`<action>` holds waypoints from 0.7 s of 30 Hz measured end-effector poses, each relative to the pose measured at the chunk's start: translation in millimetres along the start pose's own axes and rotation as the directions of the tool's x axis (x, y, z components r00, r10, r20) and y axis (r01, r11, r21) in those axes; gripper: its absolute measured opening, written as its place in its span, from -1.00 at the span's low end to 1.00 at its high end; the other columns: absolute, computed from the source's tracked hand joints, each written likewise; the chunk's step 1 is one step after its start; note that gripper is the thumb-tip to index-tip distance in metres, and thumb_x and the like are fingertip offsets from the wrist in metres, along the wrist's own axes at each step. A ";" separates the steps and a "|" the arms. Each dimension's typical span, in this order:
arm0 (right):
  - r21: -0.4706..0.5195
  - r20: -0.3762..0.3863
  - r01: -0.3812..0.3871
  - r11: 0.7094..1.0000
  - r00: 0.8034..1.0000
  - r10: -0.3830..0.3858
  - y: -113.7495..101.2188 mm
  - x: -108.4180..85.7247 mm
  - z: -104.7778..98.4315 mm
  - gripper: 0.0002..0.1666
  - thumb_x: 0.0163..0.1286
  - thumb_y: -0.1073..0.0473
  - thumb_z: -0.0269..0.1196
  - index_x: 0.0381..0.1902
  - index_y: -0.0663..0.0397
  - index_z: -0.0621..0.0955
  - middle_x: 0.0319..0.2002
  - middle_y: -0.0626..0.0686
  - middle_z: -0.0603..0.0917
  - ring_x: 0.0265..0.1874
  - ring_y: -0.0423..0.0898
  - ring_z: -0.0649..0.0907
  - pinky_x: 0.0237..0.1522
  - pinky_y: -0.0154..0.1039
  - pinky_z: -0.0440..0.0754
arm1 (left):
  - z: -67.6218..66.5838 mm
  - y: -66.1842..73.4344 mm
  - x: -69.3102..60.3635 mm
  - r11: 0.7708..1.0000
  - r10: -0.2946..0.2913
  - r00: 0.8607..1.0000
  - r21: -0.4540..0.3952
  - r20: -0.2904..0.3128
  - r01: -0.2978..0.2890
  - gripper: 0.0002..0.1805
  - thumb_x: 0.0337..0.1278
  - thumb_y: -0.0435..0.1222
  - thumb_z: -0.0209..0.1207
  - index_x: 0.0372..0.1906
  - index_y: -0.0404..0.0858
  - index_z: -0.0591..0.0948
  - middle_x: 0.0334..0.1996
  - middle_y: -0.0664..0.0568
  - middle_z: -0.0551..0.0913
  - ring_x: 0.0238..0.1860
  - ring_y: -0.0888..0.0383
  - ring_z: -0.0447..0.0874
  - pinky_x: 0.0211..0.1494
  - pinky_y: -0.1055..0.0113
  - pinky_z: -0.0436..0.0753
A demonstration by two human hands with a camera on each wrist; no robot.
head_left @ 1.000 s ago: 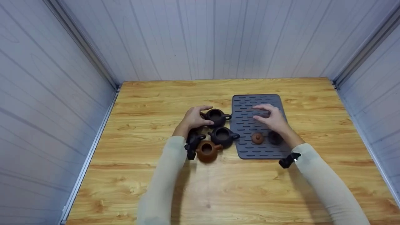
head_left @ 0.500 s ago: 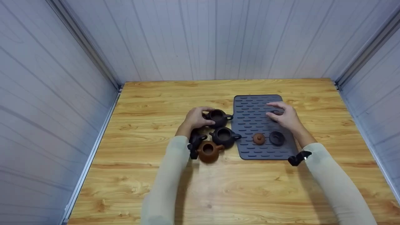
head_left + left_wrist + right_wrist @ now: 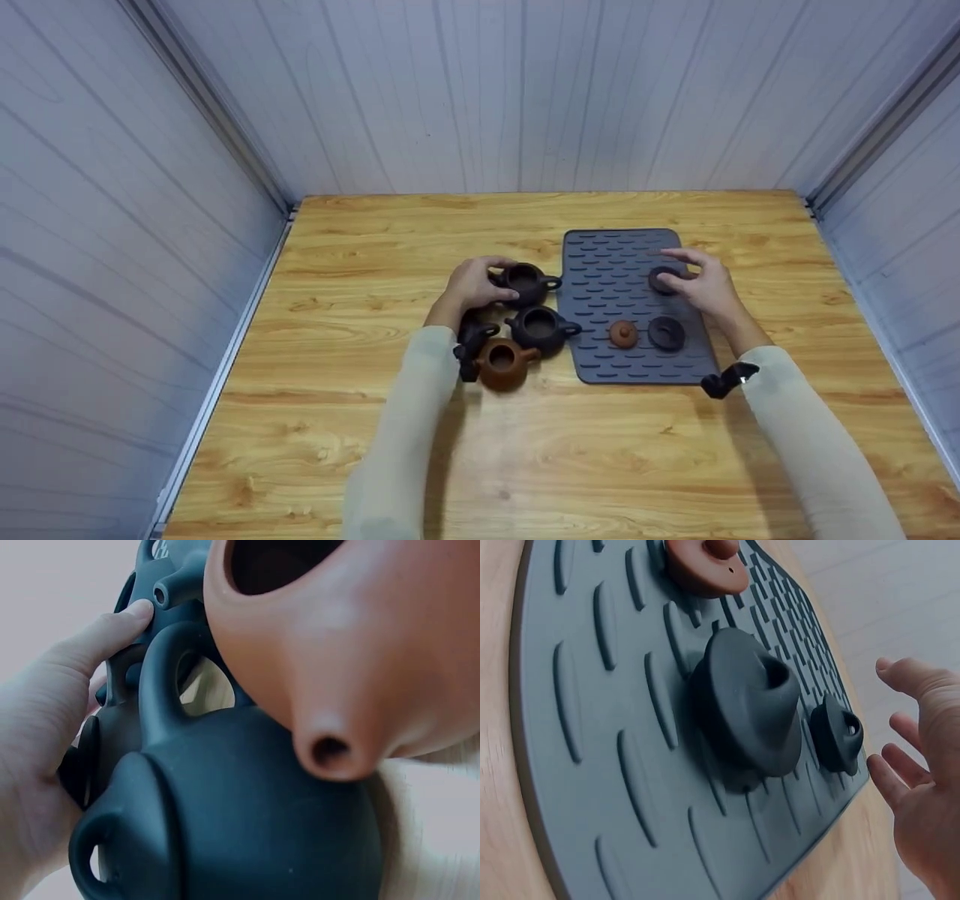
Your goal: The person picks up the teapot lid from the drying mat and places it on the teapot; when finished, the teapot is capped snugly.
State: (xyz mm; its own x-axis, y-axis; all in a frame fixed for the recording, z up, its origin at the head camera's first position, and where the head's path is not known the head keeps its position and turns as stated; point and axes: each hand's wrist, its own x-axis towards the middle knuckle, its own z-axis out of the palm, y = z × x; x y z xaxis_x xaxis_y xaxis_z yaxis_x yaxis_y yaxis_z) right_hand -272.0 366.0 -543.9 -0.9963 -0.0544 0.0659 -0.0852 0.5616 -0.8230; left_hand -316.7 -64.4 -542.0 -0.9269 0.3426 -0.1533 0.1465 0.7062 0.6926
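My left hand [image 3: 471,285] holds the farthest lidless dark teapot [image 3: 534,295] from its left side, thumb on the near side and index finger behind. In the left wrist view the thumb [image 3: 127,624] lies against dark clay; the other fingers are mostly hidden. Spread fingers of my right hand [image 3: 709,285] hover by a dark ring-handled lid [image 3: 658,278] on the grey mat [image 3: 600,259]. The right wrist view shows a gap between this hand [image 3: 930,780] and that lid [image 3: 837,736]. A larger dark lid [image 3: 667,334] and a brown knobbed lid [image 3: 623,334] lie nearer.
Another lidless dark teapot [image 3: 540,330] and an open brown teapot [image 3: 502,365] stand close together. Under the left wrist is a dark teapot [image 3: 474,331], which the left wrist view shows with its lid on. Pale panels [image 3: 480,97] border the wooden table [image 3: 337,300].
My right hand has moved right across the mat, bringing the far dark lid and the larger near lid into sight. My left hand stays at the far dark teapot.
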 end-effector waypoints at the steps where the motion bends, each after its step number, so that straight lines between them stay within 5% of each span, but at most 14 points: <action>1: -0.001 -0.001 -0.003 1.000 1.000 0.003 1.3 -0.1 0.0 -0.39 0.61 0.27 0.44 0.53 0.28 0.61 0.58 0.40 0.54 0.62 0.36 0.47 0.62 0.35 0.50 | 0.1 -0.1 0.1 1.000 -0.001 1.000 -0.004 0.001 0.001 -0.33 0.34 -0.10 0.59 0.52 0.10 0.69 0.50 0.01 0.71 0.48 -0.13 0.69 0.58 -0.10 0.63; 14: -0.002 -0.008 -0.078 0.997 0.997 0.078 18.2 0.7 8.5 -0.36 0.60 0.30 0.42 0.56 0.28 0.58 0.59 0.44 0.49 0.61 0.38 0.45 0.63 0.31 0.45 | 1.6 0.2 0.8 1.000 -0.008 1.000 -0.005 -0.002 0.008 -0.32 0.35 -0.09 0.58 0.53 0.10 0.68 0.49 0.00 0.72 0.47 -0.12 0.71 0.57 -0.09 0.65; 21: -0.003 -0.027 -0.096 0.995 0.995 0.096 21.7 -1.2 14.3 -0.39 0.62 0.28 0.41 0.54 0.25 0.61 0.49 0.42 0.50 0.47 0.29 0.55 0.25 -0.45 0.47 | 0.1 0.7 -0.8 1.000 0.001 1.000 -0.019 -0.005 -0.001 -0.32 0.34 -0.12 0.59 0.53 0.06 0.69 0.45 -0.02 0.75 0.37 -0.08 0.80 0.51 -0.04 0.70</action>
State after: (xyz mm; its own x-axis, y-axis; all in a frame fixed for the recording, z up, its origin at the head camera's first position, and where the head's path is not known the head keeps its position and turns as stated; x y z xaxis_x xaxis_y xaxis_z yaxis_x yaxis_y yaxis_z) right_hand -272.5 366.5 -569.8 -0.9998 0.0222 0.0020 0.0109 0.5665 -0.8240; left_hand -315.8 -64.1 -541.4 -0.9286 0.3399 -0.1488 0.1408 0.6940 0.7061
